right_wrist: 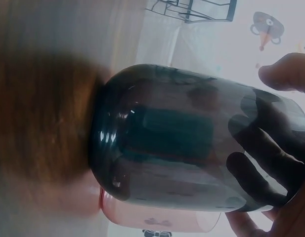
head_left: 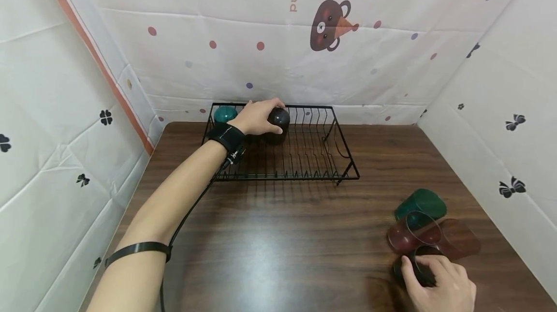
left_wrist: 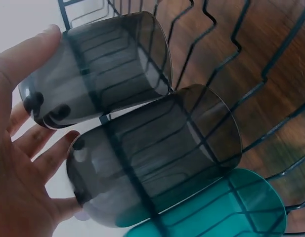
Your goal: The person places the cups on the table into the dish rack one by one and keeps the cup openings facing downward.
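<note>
My left hand (head_left: 256, 117) grips the rounded base of a dark grey see-through cup (head_left: 280, 119), which stands mouth-down in the black wire dish rack (head_left: 287, 178). The left wrist view shows a second grey cup (left_wrist: 162, 153) right beside it, and a teal cup (left_wrist: 216, 212) beyond that, both upside down too. At the lower right, my right hand (head_left: 448, 280) holds another dark grey cup (right_wrist: 167, 138) near its rim. That cup is mouth-up, its base down at the table; fingers show through its clear wall.
Beside the right hand stand a green cup (head_left: 428, 200) and two reddish see-through cups, one nearer (head_left: 400, 239) and one close to the right wall (head_left: 461, 239). Printed white sheets (head_left: 261, 70) enclose the brown wooden table (head_left: 243, 234) at the back and sides. A black cable (head_left: 191, 210) runs along the left forearm.
</note>
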Action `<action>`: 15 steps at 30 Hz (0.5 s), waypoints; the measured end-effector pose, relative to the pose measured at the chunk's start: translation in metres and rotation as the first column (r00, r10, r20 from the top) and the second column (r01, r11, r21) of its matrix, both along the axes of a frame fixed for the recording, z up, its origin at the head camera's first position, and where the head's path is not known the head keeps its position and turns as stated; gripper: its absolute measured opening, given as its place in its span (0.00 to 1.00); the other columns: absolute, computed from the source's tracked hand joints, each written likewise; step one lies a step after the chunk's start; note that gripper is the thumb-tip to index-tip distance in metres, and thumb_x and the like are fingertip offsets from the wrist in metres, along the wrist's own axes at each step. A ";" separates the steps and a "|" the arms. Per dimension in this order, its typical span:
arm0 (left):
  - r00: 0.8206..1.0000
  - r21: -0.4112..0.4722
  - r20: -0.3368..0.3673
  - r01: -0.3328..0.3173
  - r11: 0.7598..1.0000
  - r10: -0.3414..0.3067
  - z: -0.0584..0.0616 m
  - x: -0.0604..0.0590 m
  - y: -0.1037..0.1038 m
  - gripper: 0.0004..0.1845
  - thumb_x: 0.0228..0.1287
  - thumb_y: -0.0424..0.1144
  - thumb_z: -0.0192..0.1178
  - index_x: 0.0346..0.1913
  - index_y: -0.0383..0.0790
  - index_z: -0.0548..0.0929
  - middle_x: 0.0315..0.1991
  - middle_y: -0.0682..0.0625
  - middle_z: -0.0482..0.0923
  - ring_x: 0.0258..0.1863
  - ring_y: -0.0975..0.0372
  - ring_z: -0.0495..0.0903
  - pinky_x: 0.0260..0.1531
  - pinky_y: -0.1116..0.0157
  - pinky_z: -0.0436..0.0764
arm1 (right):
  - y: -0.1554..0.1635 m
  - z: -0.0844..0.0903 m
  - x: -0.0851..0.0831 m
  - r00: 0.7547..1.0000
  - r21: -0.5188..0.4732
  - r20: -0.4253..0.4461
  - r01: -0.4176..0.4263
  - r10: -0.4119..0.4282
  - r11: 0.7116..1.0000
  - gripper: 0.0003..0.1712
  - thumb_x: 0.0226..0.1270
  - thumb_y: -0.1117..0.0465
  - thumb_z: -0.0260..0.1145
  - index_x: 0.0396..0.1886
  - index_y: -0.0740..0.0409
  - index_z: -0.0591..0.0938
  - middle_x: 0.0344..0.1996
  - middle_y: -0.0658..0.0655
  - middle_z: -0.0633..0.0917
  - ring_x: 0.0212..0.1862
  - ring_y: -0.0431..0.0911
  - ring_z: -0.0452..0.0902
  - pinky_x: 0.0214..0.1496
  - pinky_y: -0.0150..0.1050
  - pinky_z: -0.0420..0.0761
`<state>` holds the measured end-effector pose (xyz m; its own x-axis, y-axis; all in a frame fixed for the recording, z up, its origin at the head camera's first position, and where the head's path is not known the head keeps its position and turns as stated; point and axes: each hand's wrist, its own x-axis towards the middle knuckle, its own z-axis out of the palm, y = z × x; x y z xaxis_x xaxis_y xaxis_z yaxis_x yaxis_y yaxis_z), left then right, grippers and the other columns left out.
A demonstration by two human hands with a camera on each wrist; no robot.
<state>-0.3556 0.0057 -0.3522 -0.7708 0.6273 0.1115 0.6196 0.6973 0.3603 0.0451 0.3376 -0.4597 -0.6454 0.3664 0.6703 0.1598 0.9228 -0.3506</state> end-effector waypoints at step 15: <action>0.998 -0.079 -0.014 -0.066 0.995 0.065 -0.007 -0.004 0.000 0.37 0.62 0.52 0.72 0.71 0.53 0.67 0.71 0.47 0.73 0.70 0.49 0.72 0.74 0.31 0.46 | -0.001 -0.003 0.001 1.000 -0.010 -0.008 -0.010 0.010 1.000 0.11 0.46 0.61 0.75 0.24 0.66 0.86 0.28 0.67 0.86 0.35 0.63 0.76 0.37 0.58 0.64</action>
